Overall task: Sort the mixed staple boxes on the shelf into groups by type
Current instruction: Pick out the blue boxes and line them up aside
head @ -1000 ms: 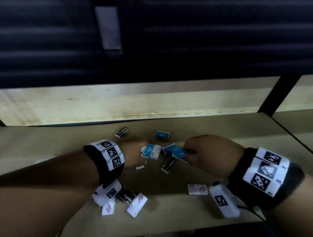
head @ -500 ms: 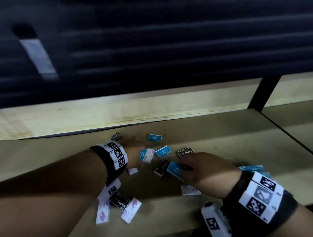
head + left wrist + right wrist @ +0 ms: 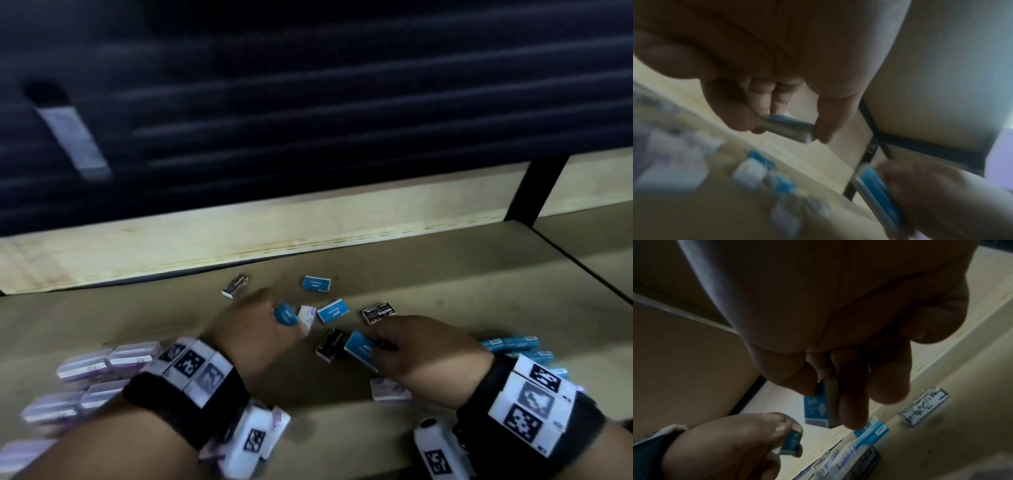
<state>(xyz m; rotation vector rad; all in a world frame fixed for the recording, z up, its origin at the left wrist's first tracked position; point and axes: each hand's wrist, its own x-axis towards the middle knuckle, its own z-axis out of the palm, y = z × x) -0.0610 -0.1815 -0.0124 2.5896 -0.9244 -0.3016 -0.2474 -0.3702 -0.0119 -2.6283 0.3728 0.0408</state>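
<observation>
Small staple boxes in blue, black and white-purple lie mixed on the brown shelf. My left hand pinches a blue box, seen between thumb and fingers in the left wrist view as a blue box. My right hand grips another blue box, also plain in the right wrist view as a blue box. Loose between the hands lie a white-purple box, a blue box, a black box and a second black box.
A group of white-purple boxes sits at the left, a row of blue boxes behind my right wrist. Farther back lie a black box and a blue box. A dark post divides the shelf at the right.
My right hand has carried its blue box rightward and toward me. The left hand has lifted a blue box off the shelf. The view has swung, bringing both sorted groups into sight.
</observation>
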